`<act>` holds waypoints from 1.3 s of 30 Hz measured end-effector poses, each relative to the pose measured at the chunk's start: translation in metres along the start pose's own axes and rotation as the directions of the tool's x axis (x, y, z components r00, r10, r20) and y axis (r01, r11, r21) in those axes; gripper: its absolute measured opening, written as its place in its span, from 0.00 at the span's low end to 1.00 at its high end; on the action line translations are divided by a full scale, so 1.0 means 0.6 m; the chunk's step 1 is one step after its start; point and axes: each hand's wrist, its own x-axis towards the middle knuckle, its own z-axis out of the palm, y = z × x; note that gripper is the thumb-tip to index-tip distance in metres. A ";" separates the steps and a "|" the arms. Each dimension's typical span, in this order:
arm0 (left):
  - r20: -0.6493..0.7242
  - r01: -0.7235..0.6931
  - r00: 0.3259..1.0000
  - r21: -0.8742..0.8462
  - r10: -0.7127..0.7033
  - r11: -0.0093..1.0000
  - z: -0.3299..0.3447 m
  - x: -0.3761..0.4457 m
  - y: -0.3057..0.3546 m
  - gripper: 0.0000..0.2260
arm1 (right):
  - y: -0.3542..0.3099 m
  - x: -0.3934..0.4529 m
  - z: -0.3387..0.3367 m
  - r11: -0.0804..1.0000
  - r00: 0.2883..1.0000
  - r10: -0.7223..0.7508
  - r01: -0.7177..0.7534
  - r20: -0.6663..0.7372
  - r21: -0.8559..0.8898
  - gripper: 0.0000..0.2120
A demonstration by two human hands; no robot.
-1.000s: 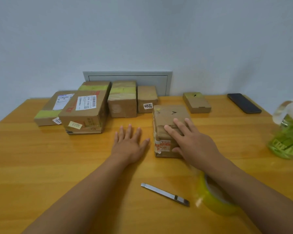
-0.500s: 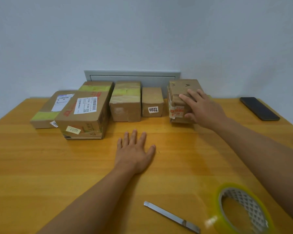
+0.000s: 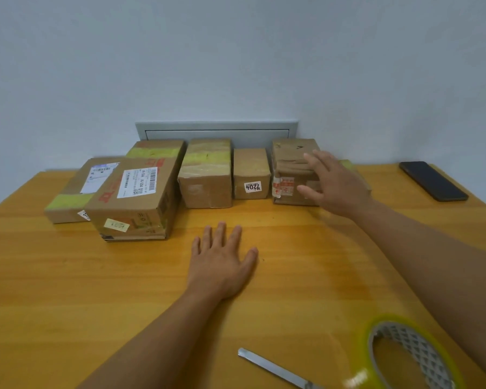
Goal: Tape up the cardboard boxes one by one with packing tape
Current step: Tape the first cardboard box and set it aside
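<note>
five cardboard boxes [image 3: 205,175] line the table's [image 3: 54,276] far edge at mid-frame, brown, some banded with yellow-green tape. my right hand [image 3: 337,186], fingers spread, holds nothing beside the rightmost box [image 3: 289,164]. my left hand [image 3: 222,262] lies flat on the table. the tape roll [image 3: 410,357] sits lower right.

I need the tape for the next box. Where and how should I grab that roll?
Probably take the packing tape roll with the right hand, coming down from above. It lies flat on the table at the near right, open core facing up, so fingers can hook inside the core with the thumb on the yellow outer rim. The metal cutter lies just left of it; avoid that side.
</note>
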 end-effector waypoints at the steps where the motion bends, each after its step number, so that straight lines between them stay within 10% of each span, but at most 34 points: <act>1: 0.000 0.002 1.000 0.003 -0.002 1.000 0.000 0.000 0.000 0.32 | 0.015 -0.009 -0.002 0.999 0.996 -0.002 0.006 -0.089 0.040 0.31; 4: 0.005 0.004 1.000 0.006 -0.004 1.000 0.001 0.000 0.000 0.33 | 0.063 -0.030 -0.002 0.991 0.977 0.130 -0.126 -0.166 0.038 0.25; 12: -0.013 0.014 1.000 0.013 -0.014 1.000 0.001 -0.001 0.002 0.33 | 0.101 -0.036 0.036 0.855 0.809 0.503 -0.516 0.304 -0.040 0.34; 31: -0.061 0.032 0.998 -0.006 -0.033 0.999 0.002 0.001 0.003 0.33 | 0.048 -0.081 -0.009 0.803 0.787 0.596 -0.583 0.158 -0.123 0.21; 39: -0.267 -0.084 0.963 -0.438 -0.041 0.895 -0.017 -0.029 -0.003 0.24 | -0.051 -0.203 -0.100 0.827 0.790 0.562 -0.529 0.246 -0.189 0.21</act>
